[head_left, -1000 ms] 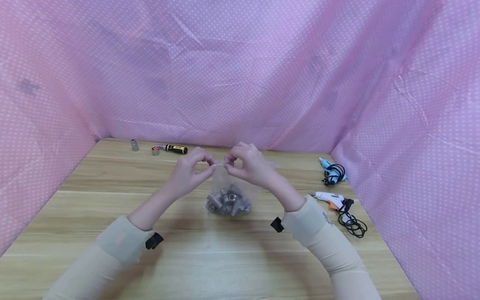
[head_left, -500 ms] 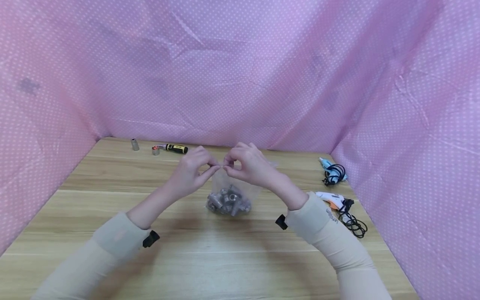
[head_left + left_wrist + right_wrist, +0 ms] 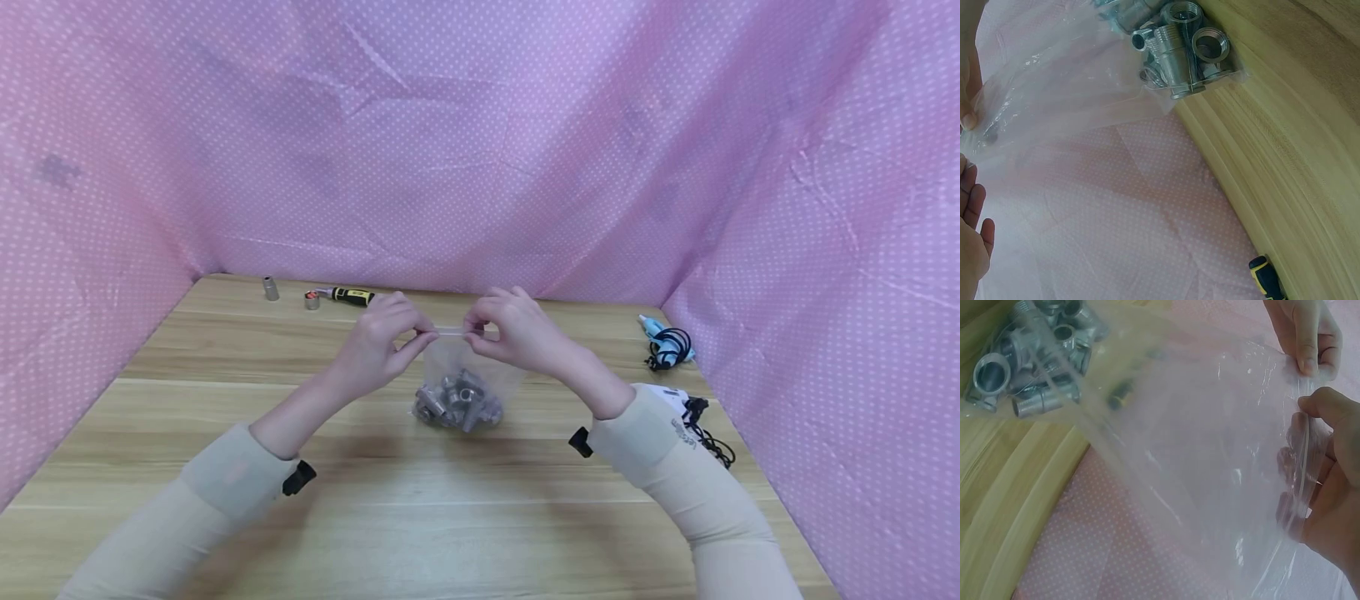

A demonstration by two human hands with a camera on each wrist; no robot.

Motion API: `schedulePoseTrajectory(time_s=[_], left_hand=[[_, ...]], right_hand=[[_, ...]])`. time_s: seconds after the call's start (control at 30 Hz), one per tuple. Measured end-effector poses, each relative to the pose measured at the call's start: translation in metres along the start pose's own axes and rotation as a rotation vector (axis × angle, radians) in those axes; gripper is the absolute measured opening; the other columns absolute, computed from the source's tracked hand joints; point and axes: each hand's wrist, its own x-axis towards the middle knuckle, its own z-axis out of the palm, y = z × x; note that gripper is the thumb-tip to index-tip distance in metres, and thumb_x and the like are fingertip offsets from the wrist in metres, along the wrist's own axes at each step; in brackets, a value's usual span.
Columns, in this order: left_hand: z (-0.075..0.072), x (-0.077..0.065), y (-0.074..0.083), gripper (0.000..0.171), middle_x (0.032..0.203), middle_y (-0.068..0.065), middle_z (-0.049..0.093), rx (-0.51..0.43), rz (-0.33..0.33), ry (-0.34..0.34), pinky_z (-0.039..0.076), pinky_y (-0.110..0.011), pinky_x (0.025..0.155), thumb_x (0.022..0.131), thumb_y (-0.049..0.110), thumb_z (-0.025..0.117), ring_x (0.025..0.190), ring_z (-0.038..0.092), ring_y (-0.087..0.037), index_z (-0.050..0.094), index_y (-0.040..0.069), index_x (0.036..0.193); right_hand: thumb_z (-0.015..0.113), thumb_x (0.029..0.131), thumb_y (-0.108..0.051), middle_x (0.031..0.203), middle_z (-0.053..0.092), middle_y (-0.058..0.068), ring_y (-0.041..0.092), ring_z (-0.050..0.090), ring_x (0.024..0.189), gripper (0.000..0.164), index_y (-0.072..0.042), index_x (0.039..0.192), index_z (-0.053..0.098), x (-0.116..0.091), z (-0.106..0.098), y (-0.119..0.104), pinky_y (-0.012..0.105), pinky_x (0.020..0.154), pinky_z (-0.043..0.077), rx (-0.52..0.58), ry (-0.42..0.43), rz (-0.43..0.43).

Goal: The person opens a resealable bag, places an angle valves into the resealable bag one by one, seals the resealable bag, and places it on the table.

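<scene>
A clear zip-lock bag (image 3: pixel 474 357) stands on the table, its lower part filled with several metal pipe fittings (image 3: pixel 459 402). My left hand (image 3: pixel 386 342) pinches the bag's top edge between thumb and forefinger. A short way to the right along the same edge, my right hand (image 3: pixel 517 332) pinches it too. A stretch of the pale seal strip shows between the two hands. In the right wrist view the film (image 3: pixel 1210 450) is pulled taut from the fittings (image 3: pixel 1035 356) up to the fingers. The left wrist view has threaded and ring-shaped fittings (image 3: pixel 1175 50) in the bag's bottom.
At the back left are a metal cylinder (image 3: pixel 271 289), a small metal piece with orange inside (image 3: pixel 312 300) and a black-and-yellow screwdriver (image 3: pixel 351 297). On the right lie a blue glue gun (image 3: pixel 663 343) and a white one (image 3: pixel 667 395), partly behind my sleeve. Pink dotted cloth (image 3: pixel 480 150) surrounds the table.
My right hand has slid to the right along the bag's top edge, widening the gap between the hands. My left hand has shifted slightly right. The fittings have stayed in place.
</scene>
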Motion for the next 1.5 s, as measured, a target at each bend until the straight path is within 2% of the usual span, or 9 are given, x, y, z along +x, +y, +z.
schedulePoseTrajectory(time_s=[0.27,0.53,0.8,1.1,1.5], left_hand=[[-0.003,-0.004,-0.001,0.003,0.074,-0.004,0.067,0.012,-0.032,0.010,0.041,-0.036,0.077,0.078,0.006,0.071,0.075,0.055,-0.017,0.067,0.005,0.079],[-0.005,-0.007,-0.005,0.008,0.071,-0.003,0.067,0.011,-0.037,0.050,0.042,-0.036,0.077,0.074,0.000,0.072,0.073,0.055,-0.017,0.067,0.005,0.076],[-0.008,-0.011,-0.008,0.009,0.071,-0.003,0.066,0.011,-0.066,0.053,0.041,-0.035,0.076,0.074,-0.001,0.072,0.074,0.055,-0.017,0.067,0.006,0.075],[-0.012,-0.016,-0.012,0.006,0.073,-0.004,0.067,0.020,-0.118,0.052,0.040,-0.033,0.081,0.076,0.002,0.072,0.076,0.056,-0.017,0.067,0.005,0.076],[-0.014,-0.022,-0.017,0.007,0.071,-0.004,0.066,0.020,-0.128,0.061,0.040,-0.032,0.079,0.076,0.002,0.073,0.074,0.055,-0.017,0.067,0.005,0.075]], right_hand=[[0.069,0.081,-0.014,0.075,0.061,-0.008,0.012,0.052,0.077,0.003,-0.015,0.080,0.066,-0.009,-0.004,0.008,0.029,0.069,0.029,-0.014,-0.017,0.033],[0.071,0.081,-0.015,0.075,0.061,-0.009,0.011,0.052,0.077,0.003,-0.016,0.081,0.067,-0.020,-0.006,0.019,0.032,0.071,0.029,-0.027,-0.014,0.070],[0.072,0.079,-0.014,0.074,0.063,-0.007,0.012,0.052,0.077,0.004,-0.014,0.081,0.068,-0.030,-0.009,0.030,0.030,0.068,0.027,-0.015,0.032,0.044],[0.070,0.080,-0.012,0.075,0.062,-0.005,0.014,0.052,0.079,0.004,-0.013,0.079,0.066,-0.047,-0.013,0.045,0.031,0.069,0.029,-0.021,0.054,0.082],[0.073,0.080,-0.015,0.076,0.063,-0.003,0.014,0.052,0.082,0.008,-0.011,0.080,0.066,-0.061,-0.013,0.056,0.031,0.068,0.027,-0.028,0.093,0.088]])
